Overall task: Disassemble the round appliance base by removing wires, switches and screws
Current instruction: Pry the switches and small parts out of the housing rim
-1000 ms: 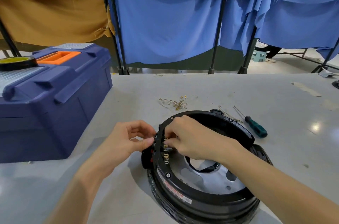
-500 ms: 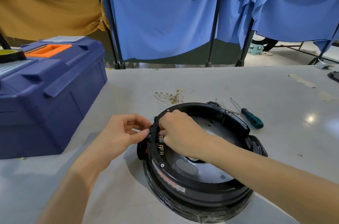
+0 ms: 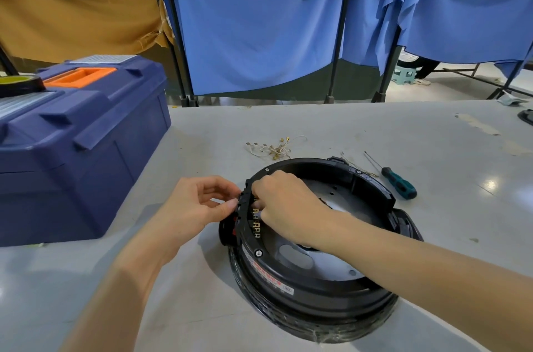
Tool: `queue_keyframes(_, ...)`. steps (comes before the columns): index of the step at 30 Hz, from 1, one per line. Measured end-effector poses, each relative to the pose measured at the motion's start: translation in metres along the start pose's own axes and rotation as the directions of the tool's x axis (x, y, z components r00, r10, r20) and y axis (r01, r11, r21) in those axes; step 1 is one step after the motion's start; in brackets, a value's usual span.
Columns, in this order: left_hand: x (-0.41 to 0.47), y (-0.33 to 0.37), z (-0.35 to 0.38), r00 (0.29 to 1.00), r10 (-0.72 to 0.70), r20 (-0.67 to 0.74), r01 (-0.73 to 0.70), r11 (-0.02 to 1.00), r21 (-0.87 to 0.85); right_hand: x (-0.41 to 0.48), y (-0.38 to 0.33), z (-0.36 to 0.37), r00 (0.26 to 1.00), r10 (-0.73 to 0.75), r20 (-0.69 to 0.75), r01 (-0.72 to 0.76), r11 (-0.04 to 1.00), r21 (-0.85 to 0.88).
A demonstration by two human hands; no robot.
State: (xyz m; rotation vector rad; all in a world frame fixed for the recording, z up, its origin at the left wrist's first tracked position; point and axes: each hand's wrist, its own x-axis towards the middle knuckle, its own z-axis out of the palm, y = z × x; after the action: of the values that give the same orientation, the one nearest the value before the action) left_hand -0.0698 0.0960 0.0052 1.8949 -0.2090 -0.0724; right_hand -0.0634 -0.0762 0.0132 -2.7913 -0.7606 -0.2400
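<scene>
Two grips meet at the nine o'clock side of the round base [image 3: 317,289], which lies flat on the grey bench [image 3: 360,127] right in front of us.

Our left grip [image 3: 199,201] comes at the wall from outside. Its fingers are curled, and its thumb and forefinger tips pinch the outer edge of the rim just above a red-and-black switch block [image 3: 230,226]. Our right grip [image 3: 288,204] reaches in from four o'clock, the forearm crossing over the base's open middle. Its fingers curl down over the same stretch of rim, on the inner face, at the top of a row of brass terminals [image 3: 256,227]. Those fingertips are hidden, so we cannot tell whether they hold anything.

At seven o'clock on the rim we see a screw [image 3: 258,252] seated in the black plastic, and a silver plate [image 3: 331,265] shows inside the ring.

Beyond the base at twelve o'clock, apart from it, a small tangle of loose wires [image 3: 274,147] with brass ends lies on the bench. At two o'clock, just beside the rim, lies a screwdriver [image 3: 399,183] with a green handle. Out at nine to ten o'clock stands a blue toolbox [image 3: 72,150] with an orange handle, and a tape roll [image 3: 17,83] rests on its lid. Blue curtains [image 3: 259,20] hang behind the bench at twelve o'clock, with tan cloth [image 3: 72,0] at eleven.
</scene>
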Motion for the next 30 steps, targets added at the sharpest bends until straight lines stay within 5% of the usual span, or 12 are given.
queue_keyframes(18,0.001,0.0,0.002,0.999,0.015,-0.035,-0.014,0.999,0.03,0.004,0.001,-0.001,0.999,0.037,0.004,-0.037,0.995,0.091)
queue_keyframes(25,0.001,-0.001,0.0,1.0,0.004,-0.029,-0.004,1.0,0.013,0.002,0.009,-0.011,0.998,0.044,0.052,-0.056,0.96,0.273)
queue_keyframes(30,0.0,-0.002,0.0,1.0,0.007,-0.015,-0.007,1.0,0.012,0.004,0.002,-0.007,0.999,0.034,0.01,-0.034,0.999,0.001)
